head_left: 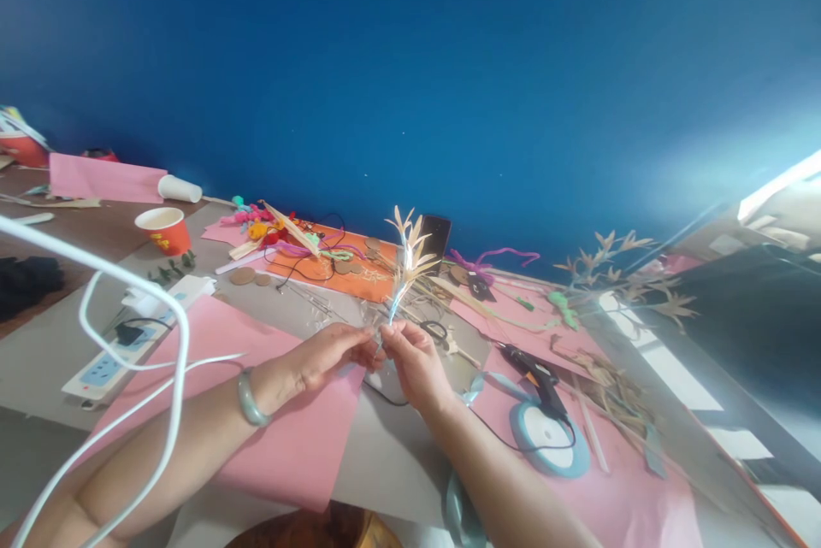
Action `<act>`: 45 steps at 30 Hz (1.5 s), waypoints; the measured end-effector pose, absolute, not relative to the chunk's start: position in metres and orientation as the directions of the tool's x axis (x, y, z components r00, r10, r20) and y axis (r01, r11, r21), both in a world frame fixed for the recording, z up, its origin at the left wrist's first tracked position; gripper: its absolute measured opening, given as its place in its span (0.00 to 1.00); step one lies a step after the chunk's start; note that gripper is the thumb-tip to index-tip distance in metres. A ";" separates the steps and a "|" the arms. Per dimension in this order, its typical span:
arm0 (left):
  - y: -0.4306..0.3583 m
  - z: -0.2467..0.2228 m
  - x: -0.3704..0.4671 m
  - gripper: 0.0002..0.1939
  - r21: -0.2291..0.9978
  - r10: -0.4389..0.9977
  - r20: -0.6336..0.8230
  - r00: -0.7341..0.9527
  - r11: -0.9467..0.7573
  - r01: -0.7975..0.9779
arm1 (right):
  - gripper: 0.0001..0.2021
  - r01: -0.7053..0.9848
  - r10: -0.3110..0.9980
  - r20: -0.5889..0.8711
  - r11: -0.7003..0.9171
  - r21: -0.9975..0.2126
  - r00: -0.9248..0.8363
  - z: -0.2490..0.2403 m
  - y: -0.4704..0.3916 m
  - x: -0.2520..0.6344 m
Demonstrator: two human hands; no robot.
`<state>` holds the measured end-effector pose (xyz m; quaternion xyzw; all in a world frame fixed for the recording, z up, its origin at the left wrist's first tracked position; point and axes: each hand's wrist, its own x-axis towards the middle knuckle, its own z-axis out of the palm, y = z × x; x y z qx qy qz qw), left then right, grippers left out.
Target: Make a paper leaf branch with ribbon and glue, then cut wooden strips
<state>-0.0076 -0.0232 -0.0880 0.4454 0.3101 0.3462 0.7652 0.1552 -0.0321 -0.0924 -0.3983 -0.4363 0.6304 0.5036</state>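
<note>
The right hand [418,364] pinches 1 pale spray [409,262] upright; what the left hand [330,353] grips is unclear. Light, steady pressure suits the thin stem [395,303].

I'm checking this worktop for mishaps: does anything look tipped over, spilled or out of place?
Yes: toward the left, a white cup lies on its side behind the upright red cup. That looks odd because cups normally stand. No spill shows around it.
</note>
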 end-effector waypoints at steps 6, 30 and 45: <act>-0.027 -0.081 -0.007 0.14 0.939 0.832 -0.181 0.525 0.305 -0.161 | 0.14 -0.268 0.987 -0.045 -0.085 -0.960 -0.151 -0.092 -0.034 0.152; -0.024 -0.091 -0.007 0.14 0.928 0.823 -0.152 0.548 0.309 -0.206 | 0.13 -0.286 0.991 -0.024 -0.062 -0.956 -0.135 -0.093 -0.032 0.153; -0.027 -0.091 -0.005 0.28 0.888 0.823 -0.172 0.541 0.368 -0.278 | 0.14 -0.311 0.991 -0.062 -0.095 -0.946 -0.115 -0.093 -0.032 0.154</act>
